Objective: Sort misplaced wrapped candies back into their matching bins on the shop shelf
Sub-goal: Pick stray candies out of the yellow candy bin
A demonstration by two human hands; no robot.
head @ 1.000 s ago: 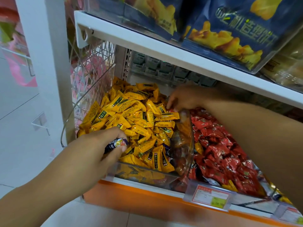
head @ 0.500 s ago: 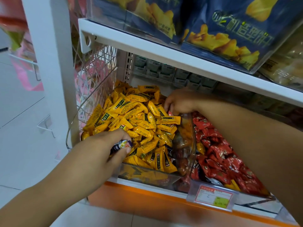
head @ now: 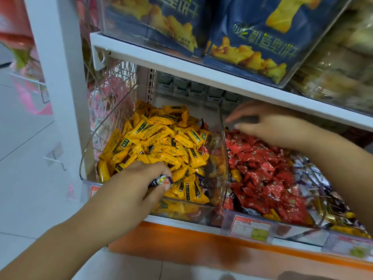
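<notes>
Head view puts the left hand (head: 129,190) low at the front of the yellow bin (head: 181,207). Its thumb and forefinger pinch one purple-ended candy (head: 161,180) just above the yellow candies (head: 157,138). That wrapper matches nothing around it, so I judge it a stray being lifted out.

The right hand (head: 268,126) hangs over the back of the red candies (head: 262,174) with its fingers spread. I see nothing in it, though it is blurred.

To do this step well, I would keep the pinch on the candy's body, not its twisted end. I would lift it straight up so no yellow piece rides along, then carry it over the clear wall. The third bin (head: 314,178), far right, holds silvery, dark wrappers and looks the likeliest home, but I cannot read them from here.

The candy's long axis runs across the view, tilted slightly up to the right. Its purple twist points toward the red bin, and the other end is tucked under the fingers.
</notes>
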